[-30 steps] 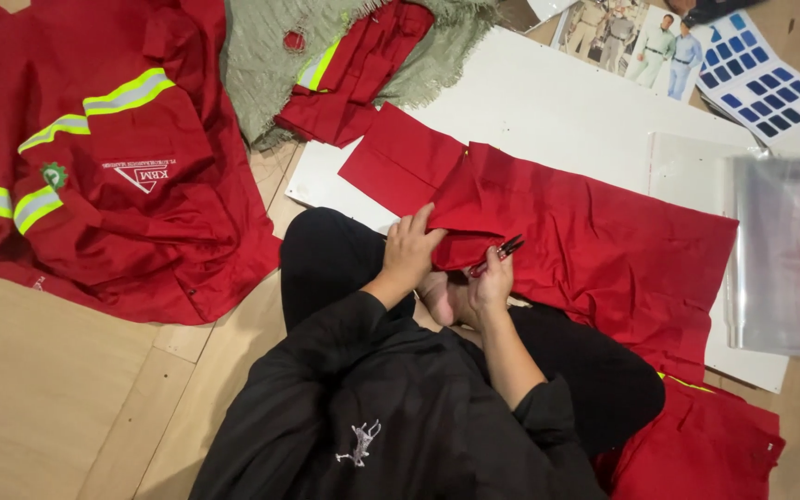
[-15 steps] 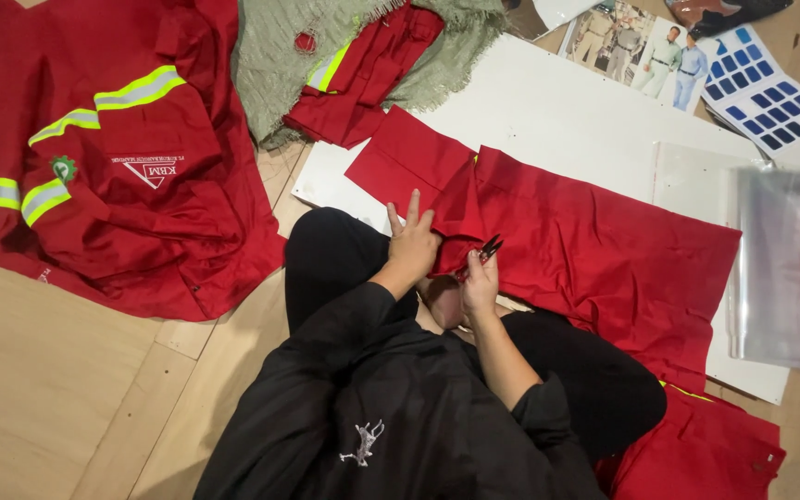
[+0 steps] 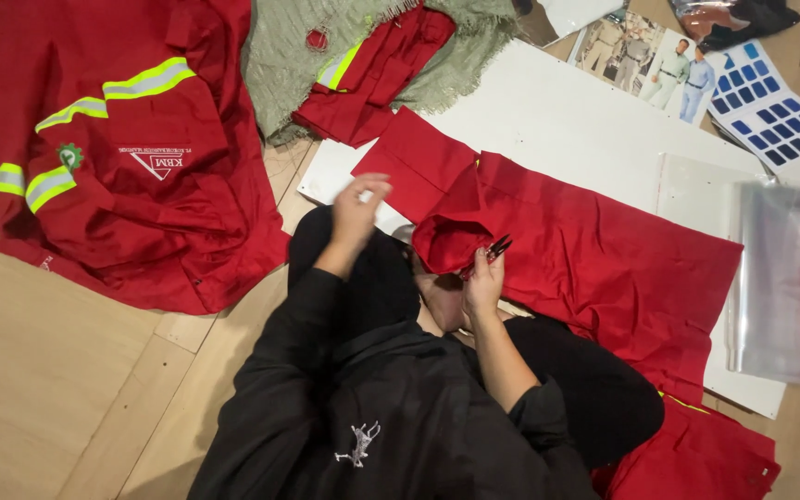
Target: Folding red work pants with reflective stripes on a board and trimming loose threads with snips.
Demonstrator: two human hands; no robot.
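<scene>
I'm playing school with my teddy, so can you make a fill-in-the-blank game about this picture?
1. The right hand holds small ____ with red handles.
2. The cloth being worked on is ____ in colour.
3. The jacket on the floor has ____ reflective stripes.
4. The left hand is raised and holds ____.

Missing words: scissors; red; yellow; nothing

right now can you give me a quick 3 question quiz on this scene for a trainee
1. True or false: the right hand holds a small red-handled tool at the edge of the red cloth.
2. Is the left hand pressing the cloth flat or raised?
3. What lies under the red cloth: A the white board, B a green net, C bare floor?

Key: 1 true. 2 raised, above the board's edge. 3 A.
</scene>
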